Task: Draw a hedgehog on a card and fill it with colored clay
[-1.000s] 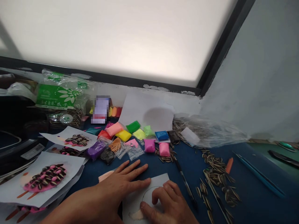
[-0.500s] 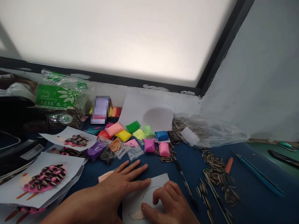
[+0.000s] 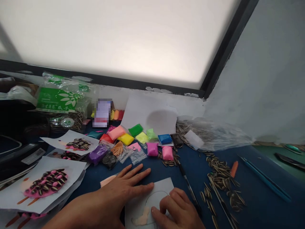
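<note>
A white sheet of paper (image 3: 164, 185) with a pencil-drawn curved outline lies low in the middle of the head view. A patch of peach modelling clay (image 3: 143, 218) is spread flat inside the lower left of the outline. My left hand (image 3: 124, 194) rests spread, palm down, its thumb and index finger over the paper's left and top. My right hand (image 3: 177, 208) has its fingers curled, its thumb tip on the paper at the clay's right edge. I see nothing held in it. Behind my left hand lies more peach clay (image 3: 107, 181), partly hidden.
Coloured clay packs (image 3: 125, 139) stand behind my hands. A pen (image 3: 187, 181), sunflower seeds (image 3: 218, 167), a second pen (image 3: 221, 200) and blue tweezers (image 3: 264, 178) lie right. Hedgehog pictures (image 3: 45, 186) are stacked left, with a green seed bag (image 3: 58, 100) behind.
My right hand has shifted slightly right, its thumb sliding off the peach clay. More of the clay patch now shows, reaching higher. My left hand has stayed in place.
</note>
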A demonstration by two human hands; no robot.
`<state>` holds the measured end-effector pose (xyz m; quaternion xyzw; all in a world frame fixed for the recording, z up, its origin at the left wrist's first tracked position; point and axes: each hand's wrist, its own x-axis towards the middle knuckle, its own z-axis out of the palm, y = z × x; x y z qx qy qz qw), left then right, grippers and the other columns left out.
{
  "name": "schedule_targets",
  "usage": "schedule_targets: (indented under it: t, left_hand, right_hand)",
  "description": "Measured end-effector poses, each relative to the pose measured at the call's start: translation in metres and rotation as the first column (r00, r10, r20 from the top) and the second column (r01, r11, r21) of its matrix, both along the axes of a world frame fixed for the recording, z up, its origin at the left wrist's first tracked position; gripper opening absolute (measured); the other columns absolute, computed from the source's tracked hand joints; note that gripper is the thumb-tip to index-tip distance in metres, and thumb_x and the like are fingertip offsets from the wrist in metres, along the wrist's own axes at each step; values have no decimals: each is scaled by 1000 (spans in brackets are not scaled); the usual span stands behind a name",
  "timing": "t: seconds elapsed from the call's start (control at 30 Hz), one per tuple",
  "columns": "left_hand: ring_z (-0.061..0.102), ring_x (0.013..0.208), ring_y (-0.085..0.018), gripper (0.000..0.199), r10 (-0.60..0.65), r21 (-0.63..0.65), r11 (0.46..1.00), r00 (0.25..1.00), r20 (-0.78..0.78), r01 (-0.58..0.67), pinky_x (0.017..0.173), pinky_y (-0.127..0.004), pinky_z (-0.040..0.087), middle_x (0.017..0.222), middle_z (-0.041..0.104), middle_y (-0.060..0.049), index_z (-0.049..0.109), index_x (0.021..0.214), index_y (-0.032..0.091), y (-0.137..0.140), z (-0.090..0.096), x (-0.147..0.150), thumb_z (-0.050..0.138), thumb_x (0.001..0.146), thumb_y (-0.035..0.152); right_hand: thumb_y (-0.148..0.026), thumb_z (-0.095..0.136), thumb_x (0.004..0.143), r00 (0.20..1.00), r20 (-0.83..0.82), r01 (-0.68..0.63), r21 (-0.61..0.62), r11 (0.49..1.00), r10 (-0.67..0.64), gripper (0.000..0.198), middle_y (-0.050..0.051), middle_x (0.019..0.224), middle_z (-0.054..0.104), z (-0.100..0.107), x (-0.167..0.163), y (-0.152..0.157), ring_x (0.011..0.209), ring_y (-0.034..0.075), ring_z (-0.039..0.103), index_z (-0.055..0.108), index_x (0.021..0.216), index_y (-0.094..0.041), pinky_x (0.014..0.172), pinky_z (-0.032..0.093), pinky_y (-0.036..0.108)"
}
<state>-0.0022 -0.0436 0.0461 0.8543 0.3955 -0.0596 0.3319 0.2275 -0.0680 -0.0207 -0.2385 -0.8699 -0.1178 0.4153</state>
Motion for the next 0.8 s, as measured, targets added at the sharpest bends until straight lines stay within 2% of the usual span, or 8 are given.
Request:
schedule_targets:
  t: [0.1,0.27,0.57,0.7,0.8]
  left_hand:
    - [10,150,-41,103,16,-15,1000,1000,-12,-16,118,-66,12,164,13,-7,37,152,32,0,3,2,82,64,61]
    - [12,150,-41,101,38,-23,999,999,-1,-38,118,-65,14,164,15,-7,40,151,32,-2,7,3,83,64,60]
    - [11,150,-41,102,32,-13,999,999,44,-31,117,-67,12,164,15,-7,40,151,33,-1,0,-1,85,62,56]
    - [11,150,-40,102,11,8,1000,999,33,-11,118,-65,13,164,15,-7,40,151,32,0,-1,-1,85,63,57]
    - [12,150,-41,102,22,7,1000,999,43,-22,118,-66,13,164,17,-7,39,151,33,0,-1,0,85,62,56]
  right_hand:
    - [-22,34,107,998,59,-14,-6,1000,15,40,-2,60,54,3,0,-2,55,15,45,66,83,-17,67,40,30]
    - [-23,33,108,998,56,1,-26,1000,0,44,-1,60,55,1,-2,-3,55,15,46,67,81,-18,68,41,30]
    - [-22,38,107,998,61,-16,-41,999,18,38,-2,60,56,2,2,-5,55,14,45,67,82,-18,68,39,30]
    - [-27,30,109,997,81,-4,-51,999,8,48,-1,60,53,0,0,-4,55,15,44,67,78,-19,68,37,30]
    - [-34,20,110,1000,28,5,-51,999,-4,58,-1,62,52,-2,-2,-1,56,15,43,65,75,-20,69,35,31]
